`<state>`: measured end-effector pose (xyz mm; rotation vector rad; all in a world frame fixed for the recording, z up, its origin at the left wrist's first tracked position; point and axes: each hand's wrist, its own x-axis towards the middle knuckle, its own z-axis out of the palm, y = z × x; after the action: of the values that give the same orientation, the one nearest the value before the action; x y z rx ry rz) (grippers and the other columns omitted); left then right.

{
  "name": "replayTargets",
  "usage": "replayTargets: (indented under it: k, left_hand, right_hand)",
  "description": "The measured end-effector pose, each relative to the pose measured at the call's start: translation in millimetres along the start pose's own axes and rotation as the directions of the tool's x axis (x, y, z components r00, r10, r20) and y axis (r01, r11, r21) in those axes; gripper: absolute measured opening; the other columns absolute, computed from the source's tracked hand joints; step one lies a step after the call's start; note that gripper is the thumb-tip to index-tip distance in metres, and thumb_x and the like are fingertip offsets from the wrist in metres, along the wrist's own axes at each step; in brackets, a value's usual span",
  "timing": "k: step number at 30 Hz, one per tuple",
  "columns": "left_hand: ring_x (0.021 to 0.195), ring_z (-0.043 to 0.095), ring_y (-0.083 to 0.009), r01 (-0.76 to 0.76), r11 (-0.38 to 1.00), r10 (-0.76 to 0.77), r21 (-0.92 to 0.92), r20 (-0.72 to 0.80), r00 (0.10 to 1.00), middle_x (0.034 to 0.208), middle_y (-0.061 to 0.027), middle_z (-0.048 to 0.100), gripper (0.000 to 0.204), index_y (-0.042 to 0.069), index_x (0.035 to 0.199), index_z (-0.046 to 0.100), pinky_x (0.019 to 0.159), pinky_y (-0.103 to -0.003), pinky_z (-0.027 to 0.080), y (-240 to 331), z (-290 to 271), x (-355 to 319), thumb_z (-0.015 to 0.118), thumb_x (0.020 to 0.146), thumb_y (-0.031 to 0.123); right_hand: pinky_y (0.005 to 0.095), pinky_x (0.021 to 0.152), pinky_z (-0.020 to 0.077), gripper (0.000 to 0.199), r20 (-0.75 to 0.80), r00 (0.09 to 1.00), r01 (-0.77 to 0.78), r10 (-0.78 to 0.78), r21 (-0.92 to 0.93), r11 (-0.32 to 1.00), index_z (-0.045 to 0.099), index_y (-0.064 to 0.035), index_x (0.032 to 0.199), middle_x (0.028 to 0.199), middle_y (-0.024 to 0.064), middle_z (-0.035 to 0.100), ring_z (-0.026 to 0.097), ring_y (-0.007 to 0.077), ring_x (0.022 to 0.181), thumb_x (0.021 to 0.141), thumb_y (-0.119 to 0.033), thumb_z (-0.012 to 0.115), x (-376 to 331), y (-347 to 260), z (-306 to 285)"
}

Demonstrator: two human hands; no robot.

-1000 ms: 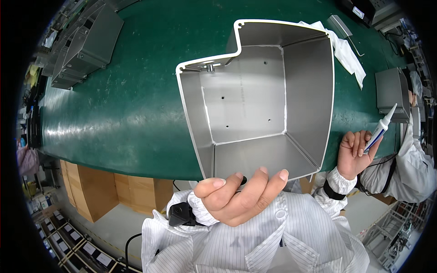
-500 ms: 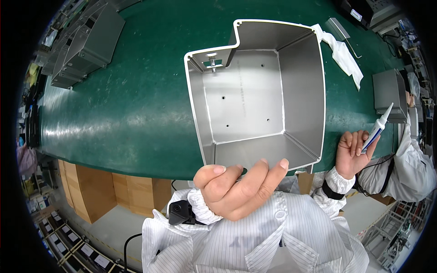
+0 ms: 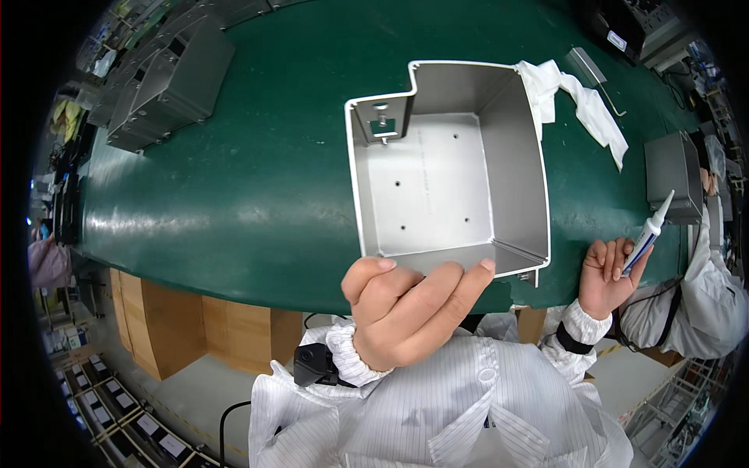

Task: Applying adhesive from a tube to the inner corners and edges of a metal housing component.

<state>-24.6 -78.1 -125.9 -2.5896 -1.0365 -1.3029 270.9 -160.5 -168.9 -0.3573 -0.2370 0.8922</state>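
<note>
My left hand (image 3: 421, 312) grips the near rim of a grey metal box (image 3: 507, 168), with its fingertips over the edge. The box's mouth faces me and its inside shows. Its back panel has several small holes, and a white line of what looks like sealant runs along the inner seams. A cut-out with a metal pin sits at its stepped upper left corner. To the right of the box, my right hand (image 3: 608, 273) holds a slim white and blue tube (image 3: 642, 246) with a long white nozzle pointing up.
Several grey metal housings (image 3: 175, 86) stand at the left of the green table (image 3: 265, 179). A crumpled white cloth (image 3: 589, 113), a metal bracket (image 3: 587, 66) and a grey box (image 3: 672, 175) lie at the right. Cardboard boxes (image 3: 242, 327) stand below the table's edge. Another person's white sleeve (image 3: 690, 304) is far right.
The metal box looks smaller and farther from me, with its upper edge lower in view. My left hand has moved up slightly with it. My right hand still holds the tube, a little lower in view.
</note>
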Motion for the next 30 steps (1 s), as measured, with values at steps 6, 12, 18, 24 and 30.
replayTargets:
  k: [6,12,18,24,30]
  left_hand:
    - [0.076,0.053,-0.0150,0.054,0.995,-0.045,-0.080,0.102,0.994,0.088,0.0030,0.065,0.024,0.012,0.094,0.074,0.086,-0.037,0.040,1.7,-15.8,29.0,0.075,0.070,0.013]
    - [0.075,0.056,-0.0178,-0.045,0.999,0.046,-0.009,0.289,0.956,0.087,-0.0016,0.063,0.035,0.006,0.108,0.067,0.077,-0.031,0.046,23.2,-8.9,50.9,0.064,0.073,0.011]
    - [0.067,0.056,-0.0169,-0.153,0.987,0.130,0.043,0.336,0.933,0.072,-0.0010,0.052,0.015,0.008,0.086,0.057,0.062,-0.031,0.040,4.4,7.3,58.3,0.062,0.073,0.009]
    - [0.074,0.058,-0.0264,-0.201,0.979,0.174,0.028,0.389,0.904,0.078,-0.0076,0.055,0.019,0.005,0.086,0.054,0.067,-0.036,0.042,-65.4,6.5,84.2,0.061,0.070,0.000]
    - [0.084,0.061,-0.0286,-0.147,0.985,0.106,0.094,0.352,0.930,0.082,-0.0080,0.059,0.024,0.006,0.089,0.053,0.073,-0.039,0.041,-148.8,4.9,102.5,0.071,0.074,0.004]
  right_hand:
    - [0.0265,0.053,0.0246,0.038,0.043,0.999,0.000,0.000,0.000,1.000,0.051,-0.0016,0.082,0.052,0.0009,0.034,0.022,0.0084,0.041,0.104,-0.033,0.046,1.3,-0.3,-3.8]
    - [0.0263,0.051,0.0236,0.037,0.051,0.999,0.001,-0.004,0.043,0.999,0.051,-0.0012,0.083,0.052,0.0013,0.034,0.022,0.0082,0.040,0.106,-0.030,0.043,1.4,0.6,-8.5]
    - [0.0261,0.049,0.0230,0.037,0.080,0.997,-0.003,-0.004,0.099,0.995,0.052,-0.0011,0.085,0.055,0.0017,0.037,0.024,0.0082,0.038,0.106,-0.029,0.041,-0.2,3.4,-6.2]
    - [0.0263,0.049,0.0244,0.037,0.081,0.997,-0.004,-0.004,0.094,0.996,0.052,-0.0009,0.087,0.059,0.0035,0.044,0.026,0.0081,0.038,0.106,-0.031,0.041,-1.3,3.3,-12.6]
    - [0.0264,0.049,0.0248,0.038,0.060,0.998,0.008,-0.013,0.091,0.996,0.053,-0.0010,0.086,0.062,0.0042,0.048,0.028,0.0083,0.040,0.106,-0.032,0.041,-3.2,4.4,-14.9]
